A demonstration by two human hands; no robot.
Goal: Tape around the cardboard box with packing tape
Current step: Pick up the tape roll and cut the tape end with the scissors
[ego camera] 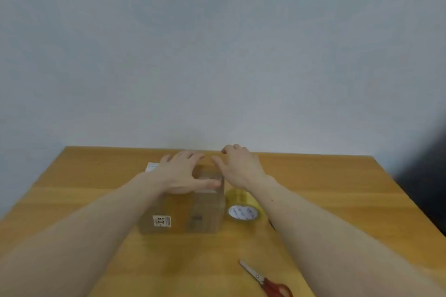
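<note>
A brown cardboard box [193, 212] stands in the middle of the wooden table, a white label with "3015" on its near face. My left hand [183, 173] lies flat on the box's top with fingers spread and the thumb stretched along the near top edge. My right hand [239, 166] hovers at the box's far right top corner, fingers loosely bent, holding nothing. A roll of yellowish packing tape [243, 207] lies on the table just right of the box, under my right forearm.
Red-handled scissors [265, 281] lie near the table's front edge, right of centre. A white paper slip [152, 166] shows behind the box at its left. The wooden table [96, 188] meets a plain wall at the back. A dark blurred shape [427, 181] stands at the right.
</note>
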